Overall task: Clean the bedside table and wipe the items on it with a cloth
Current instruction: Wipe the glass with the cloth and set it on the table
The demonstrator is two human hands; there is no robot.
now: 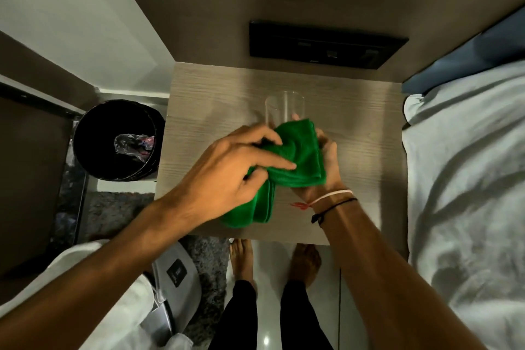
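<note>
Clear glass [285, 106] — fragile, slippery: right hand [326, 162] is gripping its base, left hand [227, 176] fingers pinching soft green cloth [295, 156] around it, above bench [369, 122].

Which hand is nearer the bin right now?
Left. The left hand presses the cloth over the table, on the bin's side. The right hand, holding the glass, is farther off, toward the bed.

Glass, cloth, bedside table: state at this moment.
Clear empty glass [285, 106] held above the pale wood-grain bedside table [366, 128], lower part wrapped in a folded green cloth [298, 155]; one cloth end hangs down toward the tabletop.
</note>
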